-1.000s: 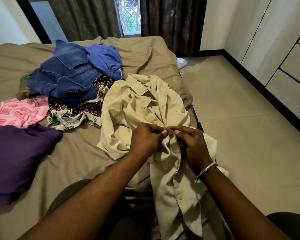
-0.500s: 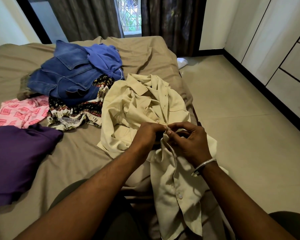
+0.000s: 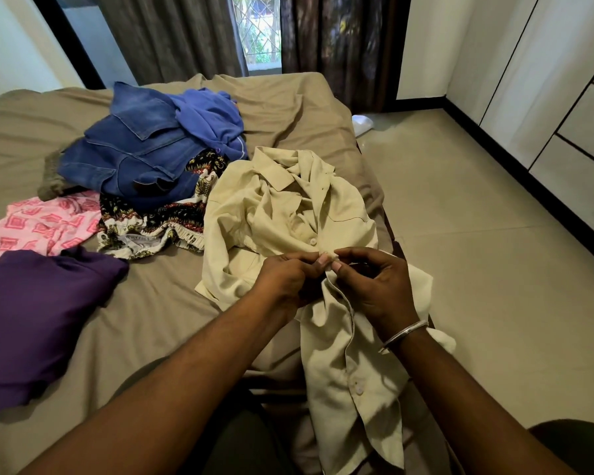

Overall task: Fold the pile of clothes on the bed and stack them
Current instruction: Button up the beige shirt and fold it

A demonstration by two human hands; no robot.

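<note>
A cream button-up shirt (image 3: 282,214) lies rumpled at the bed's right edge, its lower part hanging off toward me. My left hand (image 3: 285,279) and my right hand (image 3: 378,286) meet at the shirt's front placket, each pinching the fabric edge near a button. Behind it sits a pile: a blue denim garment (image 3: 134,156), a blue-violet top (image 3: 210,121) and a dark patterned piece (image 3: 158,224). A pink patterned garment (image 3: 38,224) and a purple garment (image 3: 38,313) lie at the left.
The bed has a taupe sheet (image 3: 151,320). Tiled floor (image 3: 477,269) runs along the right, with white wardrobe doors (image 3: 563,97) beyond. Dark curtains (image 3: 340,39) and a window stand behind the bed. A white object (image 3: 362,123) lies on the floor.
Both hands have shifted slightly up the shirt's placket and to the right, still pinching its edges together. The pile has not moved.
</note>
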